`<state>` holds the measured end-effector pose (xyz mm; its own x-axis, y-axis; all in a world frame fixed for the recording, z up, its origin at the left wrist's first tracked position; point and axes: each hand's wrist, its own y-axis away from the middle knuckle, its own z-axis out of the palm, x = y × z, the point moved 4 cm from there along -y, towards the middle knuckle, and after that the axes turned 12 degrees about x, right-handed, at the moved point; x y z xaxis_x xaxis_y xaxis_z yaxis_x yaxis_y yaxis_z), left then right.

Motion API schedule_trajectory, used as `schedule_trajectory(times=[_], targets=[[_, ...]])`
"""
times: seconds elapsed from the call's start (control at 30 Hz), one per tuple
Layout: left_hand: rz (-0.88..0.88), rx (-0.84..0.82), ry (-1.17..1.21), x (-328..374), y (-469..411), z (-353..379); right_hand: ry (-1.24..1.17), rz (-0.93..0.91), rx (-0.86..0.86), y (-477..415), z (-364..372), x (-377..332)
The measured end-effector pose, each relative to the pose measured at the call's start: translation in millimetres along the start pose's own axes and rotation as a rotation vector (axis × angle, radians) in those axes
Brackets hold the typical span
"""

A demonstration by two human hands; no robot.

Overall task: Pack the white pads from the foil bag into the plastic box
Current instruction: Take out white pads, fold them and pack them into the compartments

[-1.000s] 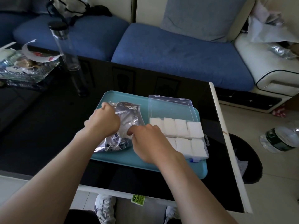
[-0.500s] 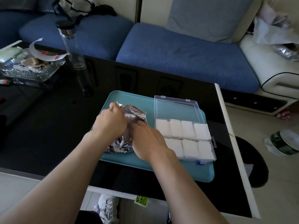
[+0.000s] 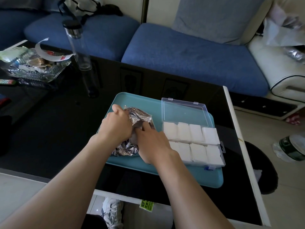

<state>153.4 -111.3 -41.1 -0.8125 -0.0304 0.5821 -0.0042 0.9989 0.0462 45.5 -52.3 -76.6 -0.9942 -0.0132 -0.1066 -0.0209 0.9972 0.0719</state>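
Observation:
A crumpled silver foil bag (image 3: 140, 116) lies on the left half of a teal tray (image 3: 189, 177). My left hand (image 3: 118, 125) grips the bag's upper left part, fingers curled round the foil. My right hand (image 3: 152, 142) reaches into the bag's mouth from the right; its fingertips are hidden inside, so what they hold cannot be seen. To the right stands the clear plastic box (image 3: 221, 147), lid open and leaning back. Several white pads (image 3: 195, 133) fill its two rows.
The tray sits on a glossy black table (image 3: 49, 129) whose white right edge runs beside it. A tall clear bottle (image 3: 79, 47) and a glass dish of wrappers (image 3: 33, 66) stand at the back left. A blue sofa lies beyond.
My right hand has slid left and further into the foil bag, closing up against my left hand. The bag is more bunched. The view has shifted a little.

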Motion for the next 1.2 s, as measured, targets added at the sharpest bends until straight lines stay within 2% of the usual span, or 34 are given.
schedule_trajectory(times=[0.4,0.63,0.87,1.07,1.2], targets=[[0.061,0.038,-0.052,-12,-9,9,-0.135,-0.003,-0.017,-3,4,-2],[-0.059,0.1,-0.02,-25,-16,4,-0.037,-0.053,0.087,2,-19,2],[-0.075,0.091,-0.034,-23,-14,5,-0.153,0.001,0.208,2,-13,7],[-0.051,0.064,-0.018,-18,-14,8,-0.202,-0.042,0.067,-2,5,3],[-0.042,0.083,0.034,-16,-15,8,-0.23,-0.014,0.214,-6,-4,8]])
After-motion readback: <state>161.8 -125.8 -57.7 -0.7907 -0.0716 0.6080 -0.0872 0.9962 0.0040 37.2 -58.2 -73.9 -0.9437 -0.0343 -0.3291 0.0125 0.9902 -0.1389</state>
